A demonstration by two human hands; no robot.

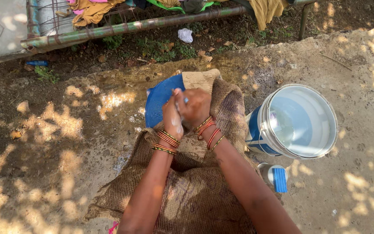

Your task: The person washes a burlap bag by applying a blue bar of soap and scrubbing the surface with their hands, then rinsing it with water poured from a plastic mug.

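Two hands are pressed together above a blue basin (159, 104), which rests on the wet ground. The left hand (172, 116), streaked with white lather, is clasped against the right hand (194, 106), and something small and bluish is squeezed between them, probably soap: slippery, light, best gripped by whole palms. The burlap sack (195, 190) beneath looks coarse and limp. A white bucket (297, 121) of water stands rightward.

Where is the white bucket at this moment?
In the head view, the white bucket stands on the ground at the right, beside the burlap sack, just above a small blue-capped container.
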